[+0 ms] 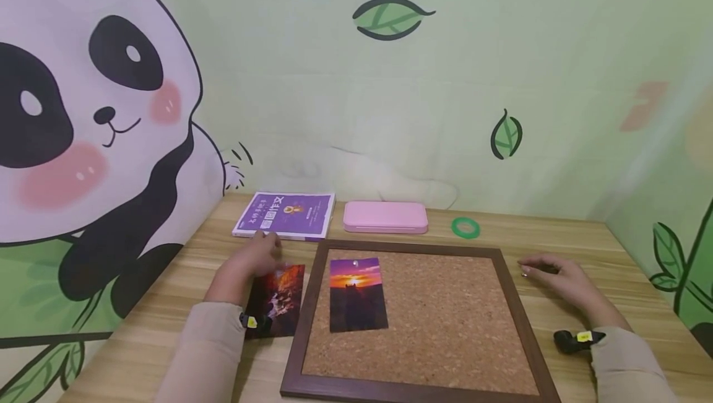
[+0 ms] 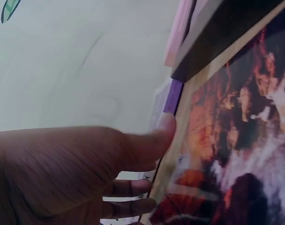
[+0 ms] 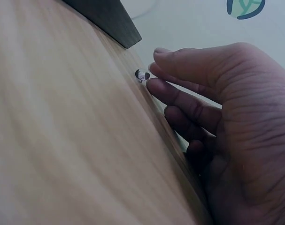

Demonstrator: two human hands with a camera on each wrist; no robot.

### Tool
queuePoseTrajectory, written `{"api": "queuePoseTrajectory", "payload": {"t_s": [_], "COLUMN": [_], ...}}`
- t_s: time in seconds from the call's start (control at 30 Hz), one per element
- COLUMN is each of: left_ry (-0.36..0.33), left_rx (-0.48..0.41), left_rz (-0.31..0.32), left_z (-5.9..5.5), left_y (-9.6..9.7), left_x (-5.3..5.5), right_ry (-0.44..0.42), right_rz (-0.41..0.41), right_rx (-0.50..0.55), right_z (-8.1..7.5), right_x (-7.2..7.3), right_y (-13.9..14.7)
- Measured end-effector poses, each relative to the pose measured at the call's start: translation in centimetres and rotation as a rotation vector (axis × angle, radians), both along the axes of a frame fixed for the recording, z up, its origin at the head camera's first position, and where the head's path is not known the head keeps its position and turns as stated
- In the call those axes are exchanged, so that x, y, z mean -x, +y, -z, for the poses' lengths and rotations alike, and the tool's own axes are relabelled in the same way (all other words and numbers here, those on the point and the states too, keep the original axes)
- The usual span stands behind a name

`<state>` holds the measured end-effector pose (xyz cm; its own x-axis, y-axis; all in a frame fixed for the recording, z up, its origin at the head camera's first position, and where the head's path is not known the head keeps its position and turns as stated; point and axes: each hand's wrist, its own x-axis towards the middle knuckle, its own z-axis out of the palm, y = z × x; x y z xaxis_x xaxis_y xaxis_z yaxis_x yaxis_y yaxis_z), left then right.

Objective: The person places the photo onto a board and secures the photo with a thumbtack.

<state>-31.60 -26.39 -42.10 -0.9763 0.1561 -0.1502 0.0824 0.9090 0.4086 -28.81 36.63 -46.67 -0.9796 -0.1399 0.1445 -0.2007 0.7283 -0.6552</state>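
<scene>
My left hand (image 1: 257, 259) hovers at the far left corner of a glossy red-and-dark photo (image 1: 286, 291), its fingers loosely spread. In the left wrist view the thumb (image 2: 151, 143) points along the photo's edge. My right hand (image 1: 562, 279) is low over the table, right of the framed corkboard (image 1: 445, 322). At its fingertips is a small clear pushpin (image 3: 142, 75), which the bent fingers appear to pinch. A sunset photo (image 1: 358, 304) lies on the board's left part, with a small pale pin (image 1: 355, 263) at its top edge.
Behind the board stand a purple book (image 1: 292, 214), a pink case (image 1: 385, 217) and a roll of green tape (image 1: 465, 228). The board's dark wooden frame (image 1: 412, 246) lies between both hands. A panda-printed wall covering (image 1: 312, 93) rises behind the table.
</scene>
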Motion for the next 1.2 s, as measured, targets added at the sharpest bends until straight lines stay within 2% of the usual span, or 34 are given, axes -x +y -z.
{"api": "queuePoseTrajectory", "payload": {"t_s": [0.13,0.27,0.4,0.63,1.2], "left_ry": [-0.017,-0.107,-0.166,-0.170,-0.186], "left_rx": [0.007,-0.006,-0.038,-0.067,-0.074], "left_rz": [0.020,0.028,0.046,0.105,0.100], "left_z": [-0.5,-1.0,-1.0,-1.0,-1.0], "left_y": [-0.4,-1.0,-1.6,-1.6,-1.6], "left_x": [-0.3,-0.7,-0.8,-0.8,-0.7], "right_ry": [-0.019,-0.038,-0.042,-0.046,-0.031], "right_rz": [-0.015,-0.025,-0.031,-0.030,-0.047], "right_rx": [0.017,0.030,0.034,0.034,0.012], "right_z": [0.1,0.0,0.0,-0.1,0.0], "right_x": [0.2,0.2,0.2,0.0,0.0], "right_y": [-0.1,-0.1,-0.1,-0.2,-0.1]}}
